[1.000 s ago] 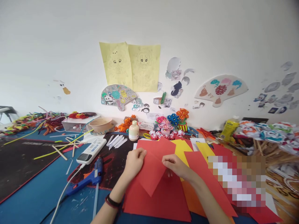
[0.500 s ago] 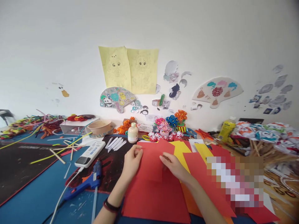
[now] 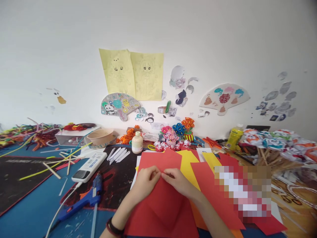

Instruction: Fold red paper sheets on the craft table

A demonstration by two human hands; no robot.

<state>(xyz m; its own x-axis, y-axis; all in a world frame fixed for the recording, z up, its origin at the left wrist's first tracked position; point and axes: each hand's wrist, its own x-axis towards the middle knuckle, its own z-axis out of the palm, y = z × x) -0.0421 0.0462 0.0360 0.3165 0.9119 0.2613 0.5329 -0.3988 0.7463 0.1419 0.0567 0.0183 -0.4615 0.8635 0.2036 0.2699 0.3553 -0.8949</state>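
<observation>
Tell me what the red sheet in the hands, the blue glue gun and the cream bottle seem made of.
Red sheet: matte paper or thin card, judging by its soft bend and dull colour.
Blue glue gun: probably hard, smooth plastic, given its moulded-looking handle.
Cream bottle: smooth, perhaps plastic by its rounded body; glass remains possible.

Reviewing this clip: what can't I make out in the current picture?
- Head view: fingertips' placement behind the curved red paper sheet, hidden by the bare left hand, bare right hand and paper.
- Head view: whatever the square-blocked pixelated patch covers.
- Head view: wording on the cream plastic bottle, too small.
- Head view: the blue plastic glue gun's black cord, cut off by the bottom edge.
</observation>
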